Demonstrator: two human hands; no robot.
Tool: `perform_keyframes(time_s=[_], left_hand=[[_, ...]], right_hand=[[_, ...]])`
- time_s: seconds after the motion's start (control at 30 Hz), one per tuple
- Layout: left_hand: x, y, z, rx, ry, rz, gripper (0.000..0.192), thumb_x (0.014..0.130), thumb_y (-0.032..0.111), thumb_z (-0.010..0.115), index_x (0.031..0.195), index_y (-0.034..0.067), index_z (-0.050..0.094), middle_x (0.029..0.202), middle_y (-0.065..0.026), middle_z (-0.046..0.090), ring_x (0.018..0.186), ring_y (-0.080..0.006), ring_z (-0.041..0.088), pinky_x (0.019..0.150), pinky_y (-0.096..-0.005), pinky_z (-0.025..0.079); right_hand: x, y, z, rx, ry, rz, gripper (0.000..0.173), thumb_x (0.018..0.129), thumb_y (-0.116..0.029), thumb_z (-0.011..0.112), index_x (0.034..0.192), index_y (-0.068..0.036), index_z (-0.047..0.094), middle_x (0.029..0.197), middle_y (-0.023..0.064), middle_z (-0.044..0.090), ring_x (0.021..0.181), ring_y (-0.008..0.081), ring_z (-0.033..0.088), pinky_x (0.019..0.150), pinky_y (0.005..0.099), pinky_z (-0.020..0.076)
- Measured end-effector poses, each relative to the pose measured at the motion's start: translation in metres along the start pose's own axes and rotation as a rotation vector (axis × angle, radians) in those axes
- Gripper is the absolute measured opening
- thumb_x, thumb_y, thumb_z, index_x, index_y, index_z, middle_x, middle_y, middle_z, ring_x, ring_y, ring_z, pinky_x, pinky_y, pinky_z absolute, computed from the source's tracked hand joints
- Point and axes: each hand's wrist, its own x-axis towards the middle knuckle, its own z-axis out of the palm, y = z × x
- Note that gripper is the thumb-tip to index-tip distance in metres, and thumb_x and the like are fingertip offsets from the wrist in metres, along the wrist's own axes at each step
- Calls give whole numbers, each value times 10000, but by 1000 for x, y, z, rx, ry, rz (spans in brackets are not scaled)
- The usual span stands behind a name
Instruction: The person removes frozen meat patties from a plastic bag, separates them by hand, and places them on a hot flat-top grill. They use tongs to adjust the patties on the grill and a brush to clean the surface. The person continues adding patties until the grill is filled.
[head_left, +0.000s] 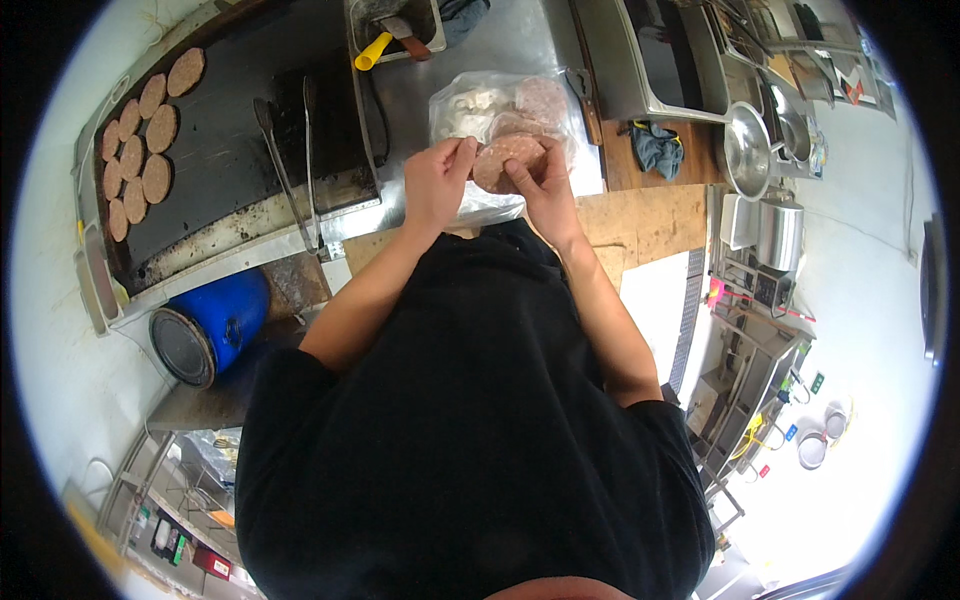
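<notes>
A round raw meat patty (501, 159) is held up over the steel counter, between my two hands. My right hand (551, 196) grips its right side, thumb on top. At the patty's left edge, the thumb and fingers of my left hand (437, 184) are pinched together; a thin film there cannot be made out. Just beyond and below lies a clear plastic bag (442, 105) with more patties (541, 101) and crumpled whitish wrapping (480, 101) in it. Several patties (133, 157) lie grouped on the far left of the flat griddle (225, 165).
Metal tongs (279, 169) rest across the griddle's near right edge. Behind the bag, a metal pan (397, 52) holds a scraper and a yellow-handled tool (373, 52). Right of the bag lie a wooden-handled tool (591, 120) and a grey cloth (657, 151). A blue drum (217, 322) stands below the griddle.
</notes>
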Motion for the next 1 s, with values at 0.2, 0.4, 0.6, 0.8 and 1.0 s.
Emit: perform_keyframes(time_s=[0.2, 0.4, 0.6, 0.8, 1.0], left_hand=[[-9, 4, -1, -564, -378, -71, 307, 1050, 203, 661, 1223, -42, 726, 1098, -115, 746, 1000, -185, 726, 923, -315, 596], [-42, 34, 30, 116, -247, 412, 256, 902, 120, 798, 1123, -6, 768, 1185, -113, 740, 1032, -220, 735, 884, -325, 600], [-47, 54, 48, 448, -34, 631, 205, 841, 79, 803, 1029, 10, 759, 1128, -99, 751, 950, -286, 744, 828, -345, 609], [-38, 55, 57, 565, 59, 711, 181, 837, 32, 769, 1006, 16, 707, 1076, -93, 748, 885, -295, 737, 778, -339, 614], [-13, 54, 50, 195, 116, 375, 171, 863, 58, 718, 1002, 4, 634, 929, -145, 709, 823, -287, 729, 702, -369, 566]], right_hand=[[-13, -15, 6, 690, -3, 327, 420, 1028, -194, 638, 1406, -102, 479, 1198, 94, 592, 1119, 232, 606, 960, 396, 534], [-10, -31, 11, 1010, 50, 368, 529, 1020, -502, 491, 1361, -102, 553, 1189, 141, 626, 1114, 294, 622, 965, 438, 530], [5, -41, 8, 926, 138, 273, 440, 1041, -504, 516, 1218, -103, 555, 985, 82, 622, 923, 214, 613, 823, 354, 515], [13, -40, 8, 903, 245, 317, 469, 1026, -539, 551, 1210, -108, 551, 996, 65, 597, 905, 201, 592, 822, 351, 510], [21, -47, -11, 1080, -148, 476, 442, 990, -451, 622, 1262, -107, 569, 1138, 103, 642, 1038, 252, 636, 915, 398, 519]])
